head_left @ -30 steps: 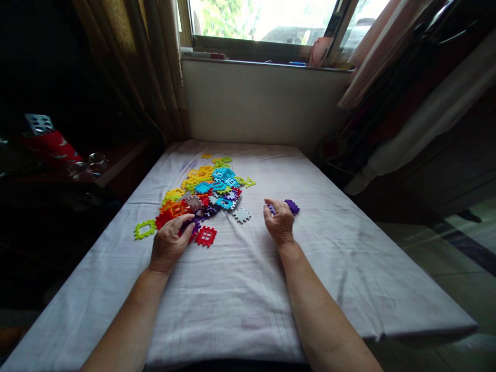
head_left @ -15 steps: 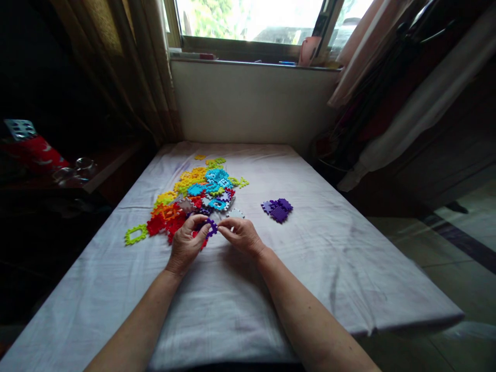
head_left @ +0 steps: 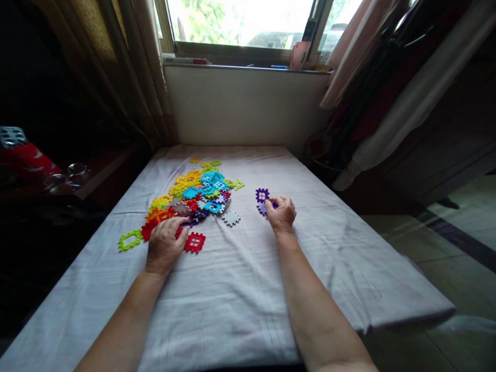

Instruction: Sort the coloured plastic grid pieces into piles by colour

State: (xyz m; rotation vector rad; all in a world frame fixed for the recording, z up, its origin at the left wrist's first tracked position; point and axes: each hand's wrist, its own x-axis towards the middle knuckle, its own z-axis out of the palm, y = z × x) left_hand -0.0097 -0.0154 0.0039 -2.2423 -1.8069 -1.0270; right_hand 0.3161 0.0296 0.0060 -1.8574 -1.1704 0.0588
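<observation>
My left hand [head_left: 165,245] rests over the near side of a heap of interlocking plastic tiles. Its thumb and fingers are apart, and nothing shows held between them. Beside its thumb lies a red window tile [head_left: 195,242]. At the right, my right hand [head_left: 282,214] has its thumb and fingers closed at a small group of purple tiles, and a dark purple tile [head_left: 275,205] shows at its fingertips. A purple window tile [head_left: 262,195] and a lighter purple tile [head_left: 261,208] lie just left of those fingertips. My hand covers the rest of that group.
Yellow tiles [head_left: 189,179], blue tiles [head_left: 212,179] and orange ones fill the heap. A grey tile [head_left: 231,218] lies between my hands, and a lime-green frame tile [head_left: 129,240] at far left. A pale cloth [head_left: 232,299] covers the table; glasses [head_left: 77,170] stand on a side surface.
My hands have parted. The right moved right to the purple group, where a purple window tile now shows. The left moved left onto the heap, without the purple tile it was holding.
</observation>
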